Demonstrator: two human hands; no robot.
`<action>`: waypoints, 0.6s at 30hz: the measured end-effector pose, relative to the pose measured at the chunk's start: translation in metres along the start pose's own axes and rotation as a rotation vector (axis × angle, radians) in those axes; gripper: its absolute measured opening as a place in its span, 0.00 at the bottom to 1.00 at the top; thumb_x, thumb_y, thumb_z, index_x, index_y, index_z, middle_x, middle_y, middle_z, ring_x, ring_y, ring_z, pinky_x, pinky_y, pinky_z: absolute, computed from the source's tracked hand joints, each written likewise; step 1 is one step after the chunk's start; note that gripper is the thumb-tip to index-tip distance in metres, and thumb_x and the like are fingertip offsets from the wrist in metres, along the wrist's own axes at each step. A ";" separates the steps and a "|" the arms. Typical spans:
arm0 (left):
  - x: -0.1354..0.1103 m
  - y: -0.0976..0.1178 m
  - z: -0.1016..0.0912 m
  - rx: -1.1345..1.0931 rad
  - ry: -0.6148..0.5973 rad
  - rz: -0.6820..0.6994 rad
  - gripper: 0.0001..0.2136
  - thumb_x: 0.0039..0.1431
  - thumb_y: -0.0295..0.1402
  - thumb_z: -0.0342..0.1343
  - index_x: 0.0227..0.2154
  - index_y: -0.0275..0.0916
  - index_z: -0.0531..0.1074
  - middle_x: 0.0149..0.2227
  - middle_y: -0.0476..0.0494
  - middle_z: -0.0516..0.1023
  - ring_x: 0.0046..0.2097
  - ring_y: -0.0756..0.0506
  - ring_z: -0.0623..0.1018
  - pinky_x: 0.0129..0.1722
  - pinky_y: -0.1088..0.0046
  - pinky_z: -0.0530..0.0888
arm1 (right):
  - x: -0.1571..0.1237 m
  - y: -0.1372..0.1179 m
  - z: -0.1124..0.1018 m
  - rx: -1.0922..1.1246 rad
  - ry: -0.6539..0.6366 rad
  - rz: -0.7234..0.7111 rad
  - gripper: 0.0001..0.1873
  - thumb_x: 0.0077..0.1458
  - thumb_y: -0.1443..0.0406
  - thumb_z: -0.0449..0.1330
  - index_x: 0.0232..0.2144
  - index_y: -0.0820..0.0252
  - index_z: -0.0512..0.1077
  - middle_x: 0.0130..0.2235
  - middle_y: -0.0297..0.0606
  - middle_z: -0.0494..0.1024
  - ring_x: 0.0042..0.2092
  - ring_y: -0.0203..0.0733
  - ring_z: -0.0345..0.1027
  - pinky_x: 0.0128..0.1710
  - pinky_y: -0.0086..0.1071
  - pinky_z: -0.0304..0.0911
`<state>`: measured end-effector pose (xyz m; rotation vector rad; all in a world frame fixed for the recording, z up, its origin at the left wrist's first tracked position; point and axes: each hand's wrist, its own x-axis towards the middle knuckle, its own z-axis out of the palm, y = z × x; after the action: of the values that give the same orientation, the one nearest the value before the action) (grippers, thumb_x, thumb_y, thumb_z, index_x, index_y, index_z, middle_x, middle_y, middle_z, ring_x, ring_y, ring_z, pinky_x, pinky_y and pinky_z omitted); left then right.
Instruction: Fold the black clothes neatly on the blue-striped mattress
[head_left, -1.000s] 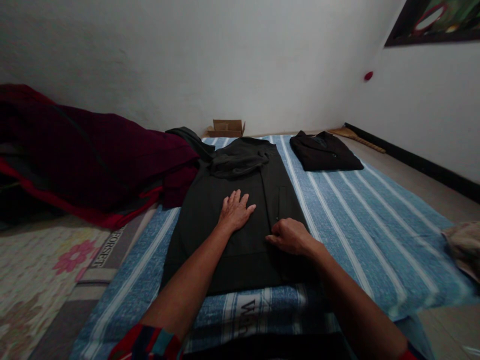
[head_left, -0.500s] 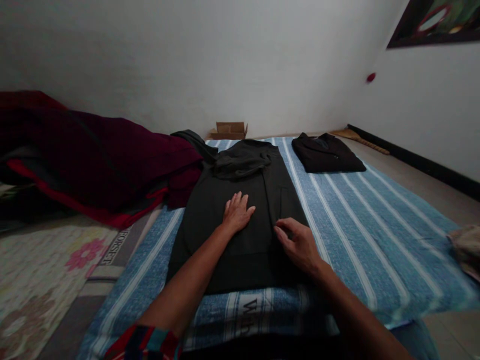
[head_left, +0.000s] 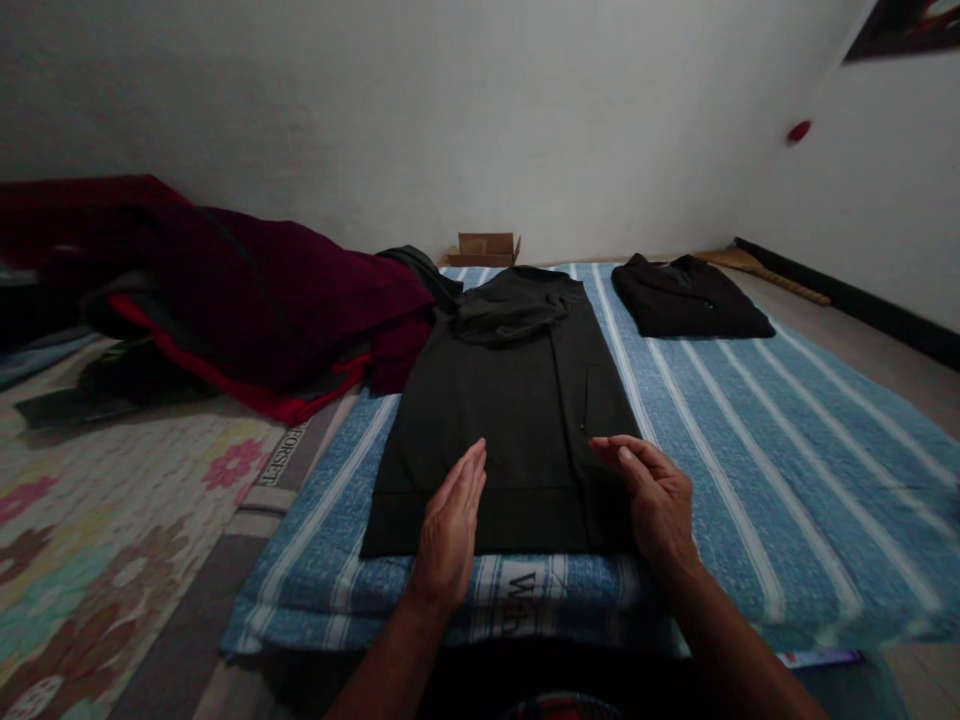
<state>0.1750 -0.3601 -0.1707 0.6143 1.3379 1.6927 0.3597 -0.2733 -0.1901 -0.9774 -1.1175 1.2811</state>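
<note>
Currently both hands are empty and open over the near hem of the black hoodie (head_left: 517,420). The left hand (head_left: 450,530) is edge-on with straight fingers, palm facing right. The right hand (head_left: 652,495) has loosely curled fingers, palm turned inward, over the hoodie's near right corner. Can't tell whether either touches the cloth. The hoodie lies flat and lengthwise on the blue striped blanket (head_left: 750,430), sides tucked in, hood (head_left: 510,315) bunched at the far end. Looks like a mid-fold pause with the width squared. A lengthwise fold would need both hands under the hem, lifting evenly. A folded dark garment (head_left: 686,295) sits far right, a maroon pile (head_left: 262,300) left.
</note>
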 end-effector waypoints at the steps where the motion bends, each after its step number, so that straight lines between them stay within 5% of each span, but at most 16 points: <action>1: -0.003 0.000 -0.003 -0.002 0.011 0.003 0.18 0.60 0.41 0.48 0.50 0.40 0.69 0.57 0.41 0.67 0.60 0.44 0.62 0.61 0.63 0.56 | -0.004 -0.001 -0.001 -0.067 -0.006 -0.017 0.12 0.52 0.58 0.58 0.36 0.59 0.74 0.39 0.40 0.78 0.44 0.47 0.71 0.51 0.46 0.60; 5: -0.011 -0.002 -0.015 0.034 0.028 0.024 0.22 0.60 0.45 0.45 0.52 0.40 0.67 0.58 0.41 0.64 0.61 0.43 0.59 0.61 0.61 0.54 | -0.016 -0.001 -0.005 -0.222 -0.014 -0.047 0.12 0.54 0.59 0.57 0.36 0.58 0.74 0.40 0.39 0.78 0.45 0.46 0.70 0.51 0.45 0.60; 18: -0.021 -0.006 -0.027 0.058 -0.044 0.075 0.26 0.61 0.49 0.41 0.54 0.38 0.65 0.60 0.42 0.62 0.63 0.44 0.56 0.63 0.62 0.51 | -0.021 0.006 -0.008 -0.183 -0.003 -0.040 0.11 0.52 0.59 0.58 0.35 0.58 0.75 0.38 0.39 0.78 0.43 0.44 0.71 0.49 0.43 0.62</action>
<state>0.1659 -0.3915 -0.1822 0.7395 1.3510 1.6948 0.3669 -0.2929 -0.1991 -1.0822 -1.2674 1.1631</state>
